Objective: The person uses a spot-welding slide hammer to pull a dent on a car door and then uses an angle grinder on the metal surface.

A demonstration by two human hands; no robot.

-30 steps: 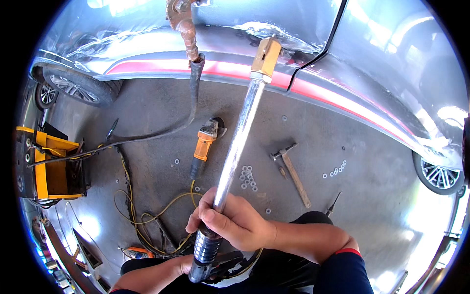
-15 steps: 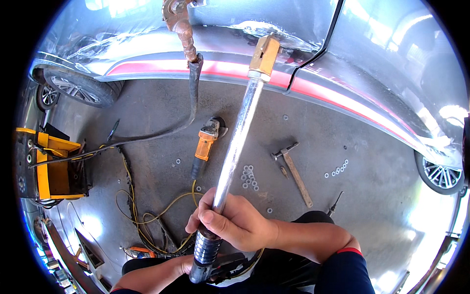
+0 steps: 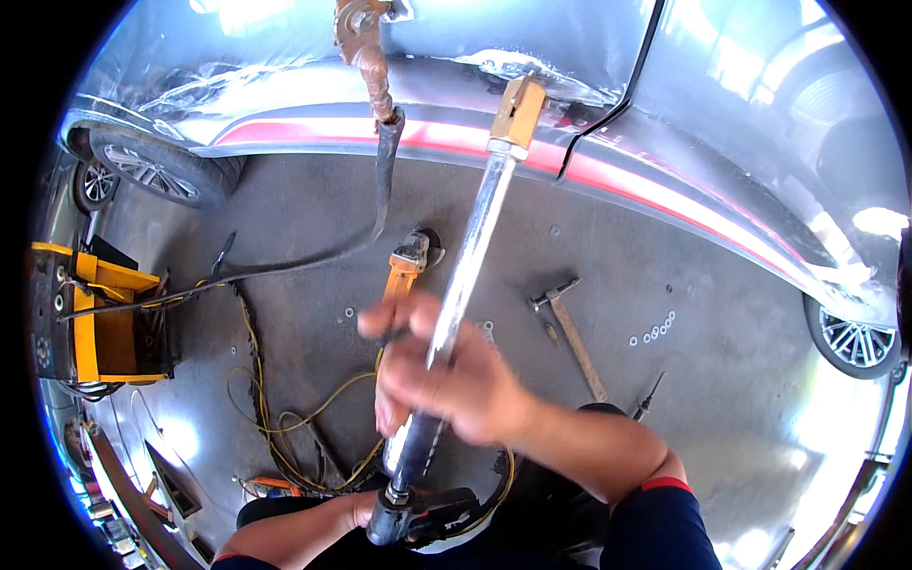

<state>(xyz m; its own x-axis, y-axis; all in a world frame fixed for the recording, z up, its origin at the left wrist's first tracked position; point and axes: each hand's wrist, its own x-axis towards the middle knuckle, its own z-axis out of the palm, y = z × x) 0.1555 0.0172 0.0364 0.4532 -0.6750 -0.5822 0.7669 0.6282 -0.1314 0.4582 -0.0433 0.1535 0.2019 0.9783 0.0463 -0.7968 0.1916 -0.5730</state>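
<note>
A slide hammer (image 3: 471, 249) with a shiny rod slants up from my lap, its brass-coloured head (image 3: 519, 114) against the dented grey car panel (image 3: 427, 81). My left hand (image 3: 364, 510) is closed at the black grip on its lower end; the fingers are mostly hidden behind it. Around the lower rod and dark sleeve curls my right hand (image 3: 456, 380), loose and smeared by motion, with some fingers apart. Below the sleeve a short threaded piece shows. Left of the rod, a copper-coloured clamp (image 3: 366, 43) on a black cable hangs at the panel.
An orange angle grinder (image 3: 403, 275), a wooden-handled hammer (image 3: 573, 347) and several washers (image 3: 655, 331) lie on the floor. At left stands a yellow and black machine (image 3: 100, 313). Yellow and black cables (image 3: 285, 418) coil near my left arm. Car wheels (image 3: 850, 332) show at both sides.
My right hand has moved up along the rod and its grip has loosened. The dark sleeve has risen, baring the threaded piece. My left hand stays at the grip.
</note>
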